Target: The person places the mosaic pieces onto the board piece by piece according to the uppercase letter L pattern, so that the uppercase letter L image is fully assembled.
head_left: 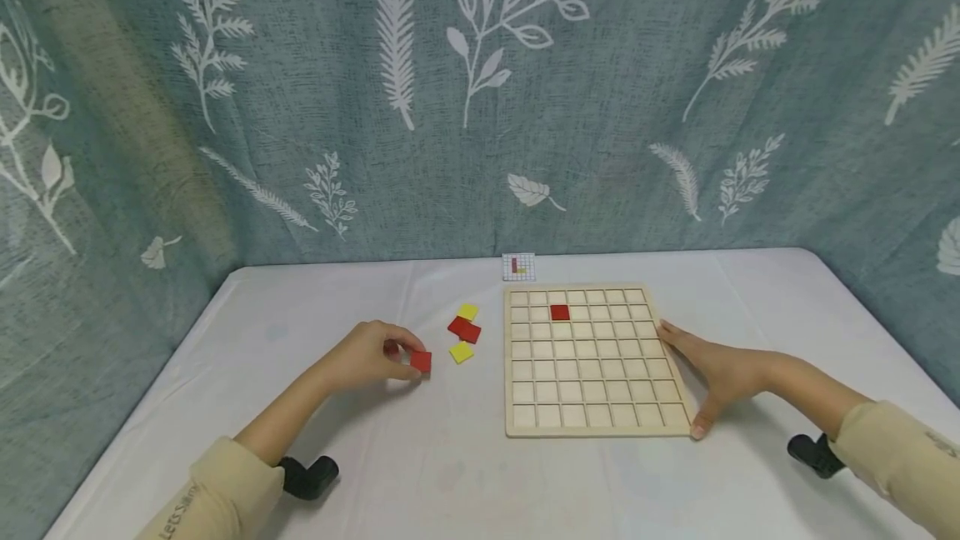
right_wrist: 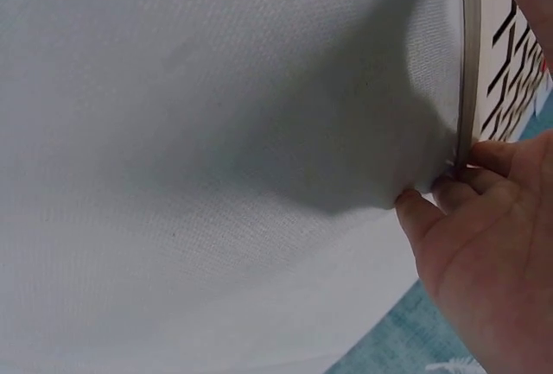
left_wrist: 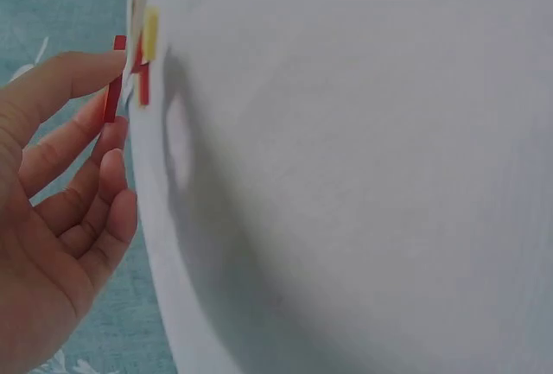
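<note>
My left hand point(head_left: 372, 354) pinches a red square tile point(head_left: 421, 362) between thumb and fingertips, left of the small tiles on the table. Seen edge-on in the left wrist view, the same tile point(left_wrist: 113, 89) is held above the white cloth. A pale wooden grid board point(head_left: 594, 369) lies flat, with one red tile point(head_left: 559, 312) in a cell of its second row. Against the board's right side rests my right hand point(head_left: 726, 372), fingers spread along the edge and thumb at the near right corner. The right wrist view shows fingertips right at the board's side point(right_wrist: 469, 63).
Two yellow tiles point(head_left: 461, 352) and two overlapping red tiles point(head_left: 469, 332) lie between my left hand and the board. Behind the board is a small pattern card point(head_left: 519, 267) with a coloured grid. A leaf-printed curtain point(head_left: 450, 190) hangs behind the white table point(head_left: 465, 482).
</note>
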